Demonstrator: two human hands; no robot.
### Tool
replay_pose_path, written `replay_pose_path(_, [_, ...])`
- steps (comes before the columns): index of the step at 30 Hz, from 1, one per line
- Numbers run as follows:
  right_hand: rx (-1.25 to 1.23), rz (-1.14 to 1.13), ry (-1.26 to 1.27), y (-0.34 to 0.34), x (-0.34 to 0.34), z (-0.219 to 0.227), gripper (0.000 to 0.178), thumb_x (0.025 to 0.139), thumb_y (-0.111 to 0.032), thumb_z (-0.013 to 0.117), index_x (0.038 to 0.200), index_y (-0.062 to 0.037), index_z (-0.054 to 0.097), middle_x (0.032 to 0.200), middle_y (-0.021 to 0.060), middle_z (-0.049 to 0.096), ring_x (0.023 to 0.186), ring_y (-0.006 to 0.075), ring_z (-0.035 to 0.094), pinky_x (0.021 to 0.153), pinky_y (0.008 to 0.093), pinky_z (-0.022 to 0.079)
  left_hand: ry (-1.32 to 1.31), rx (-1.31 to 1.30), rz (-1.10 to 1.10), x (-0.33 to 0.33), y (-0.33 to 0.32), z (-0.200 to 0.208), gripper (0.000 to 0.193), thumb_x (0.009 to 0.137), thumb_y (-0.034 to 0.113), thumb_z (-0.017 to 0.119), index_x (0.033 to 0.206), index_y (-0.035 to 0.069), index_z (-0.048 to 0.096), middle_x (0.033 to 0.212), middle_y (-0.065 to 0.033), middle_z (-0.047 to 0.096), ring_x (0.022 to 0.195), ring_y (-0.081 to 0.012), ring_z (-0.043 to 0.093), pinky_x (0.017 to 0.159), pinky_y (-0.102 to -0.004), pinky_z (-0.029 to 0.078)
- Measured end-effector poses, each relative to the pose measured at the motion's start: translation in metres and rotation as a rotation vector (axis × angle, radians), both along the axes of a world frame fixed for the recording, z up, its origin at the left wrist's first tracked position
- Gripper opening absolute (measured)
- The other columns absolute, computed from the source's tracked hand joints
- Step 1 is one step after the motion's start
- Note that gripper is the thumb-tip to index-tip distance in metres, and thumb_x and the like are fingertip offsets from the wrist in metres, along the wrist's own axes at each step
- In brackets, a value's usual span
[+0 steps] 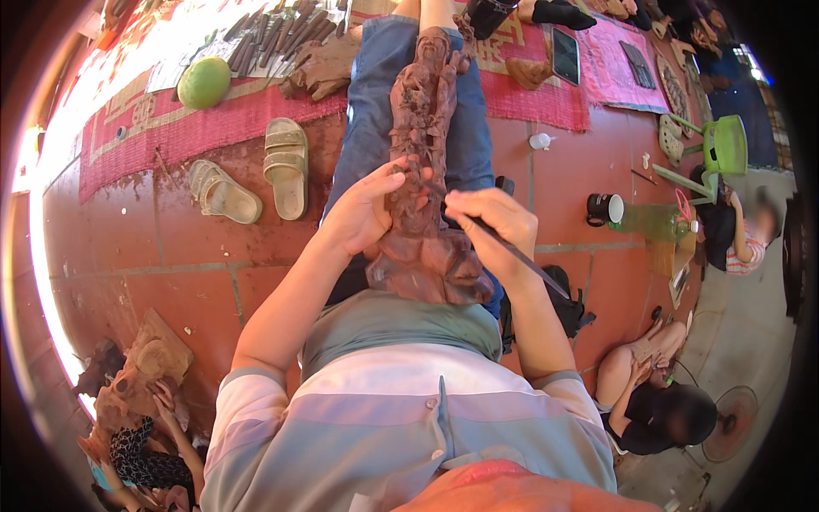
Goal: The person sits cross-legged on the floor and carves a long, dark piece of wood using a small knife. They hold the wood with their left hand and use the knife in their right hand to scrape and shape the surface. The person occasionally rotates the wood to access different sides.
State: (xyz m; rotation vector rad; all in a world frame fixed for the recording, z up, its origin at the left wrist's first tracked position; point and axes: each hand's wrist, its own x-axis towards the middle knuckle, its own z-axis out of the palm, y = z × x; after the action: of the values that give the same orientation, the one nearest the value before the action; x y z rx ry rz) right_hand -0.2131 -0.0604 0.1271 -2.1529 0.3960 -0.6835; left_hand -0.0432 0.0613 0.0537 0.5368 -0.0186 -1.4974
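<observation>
Left hand grip half closed, fingers curled round the left side of the wooden carving, thumb up on its front, steadying it. Right hand grip closed tight on a chisel, thin dark shaft running down-right out of the fist, tip end at the carving's middle; exact contact point hidden by the fingers. Carving is a tall, dark reddish-brown wood figure, heavily cut, knobbly relief, rough matte surface, wide lumpy base resting on the person's lap against the grey-green shirt, top end lying out along the legs in blue jeans. Floor is red tile, dusty, pale grout lines. Pair of beige sandals to the left on the tiles. Red woven mat farther out, carrying a round green fruit and a row of dark carving tools. Black mug on the tiles to the right, green plastic chair beyond it. Another carved wood piece lower left, with another person's hands on it. Two more people sit at the right edge, near a floor fan. Bright daylight at left rim.
</observation>
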Motion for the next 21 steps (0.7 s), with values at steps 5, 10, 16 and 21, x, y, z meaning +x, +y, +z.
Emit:
replay_pose_path(5, [-0.209, -0.006, -0.061, 0.000, 0.014, -0.015, 0.024, 0.076, 0.004, 0.073, 0.098, -0.0044, 0.071, 0.091, 0.0105, 0.070, 0.082, 0.0228, 0.070, 0.070, 0.0293, 0.055, -0.030, 0.069, 0.032, -0.008, -0.003, 0.004, 0.044, 0.095, 0.018, 0.058, 0.135, 0.005, 0.046, 0.122, -0.0092, 0.060, 0.109, -0.0206, 0.060, 0.100, -0.0349, 0.048])
replay_pose_path(10, [-0.042, 0.005, 0.008, -0.001, 0.001, 0.001, 0.022, 0.076, 0.003, 0.074, 0.097, -0.0047, 0.072, 0.091, 0.0098, 0.070, 0.081, 0.0225, 0.069, 0.070, 0.0289, 0.055, -0.030, 0.051, 0.053, -0.007, -0.003, 0.002, 0.041, 0.095, 0.018, 0.058, 0.132, 0.005, 0.048, 0.121, -0.0092, 0.061, 0.108, -0.0210, 0.061, 0.099, -0.0353, 0.049])
replay_pose_path(16, [-0.134, 0.014, -0.024, 0.008, 0.000, -0.007, 0.022, 0.076, 0.004, 0.073, 0.096, -0.0054, 0.072, 0.090, 0.0101, 0.070, 0.082, 0.0229, 0.069, 0.071, 0.0303, 0.055, -0.042, 0.085, 0.046, -0.009, -0.002, 0.005, 0.045, 0.094, 0.021, 0.058, 0.134, 0.004, 0.047, 0.123, -0.0109, 0.060, 0.110, -0.0222, 0.060, 0.100, -0.0365, 0.047])
replay_pose_path(21, [-0.091, -0.005, -0.068, -0.001, 0.012, 0.002, 0.024, 0.075, 0.003, 0.074, 0.097, -0.0041, 0.071, 0.091, 0.0118, 0.070, 0.081, 0.0228, 0.069, 0.070, 0.0291, 0.055, -0.015, 0.102, 0.072, -0.008, -0.003, 0.007, 0.042, 0.095, 0.020, 0.056, 0.133, 0.004, 0.049, 0.123, -0.0114, 0.060, 0.112, -0.0239, 0.060, 0.100, -0.0380, 0.047])
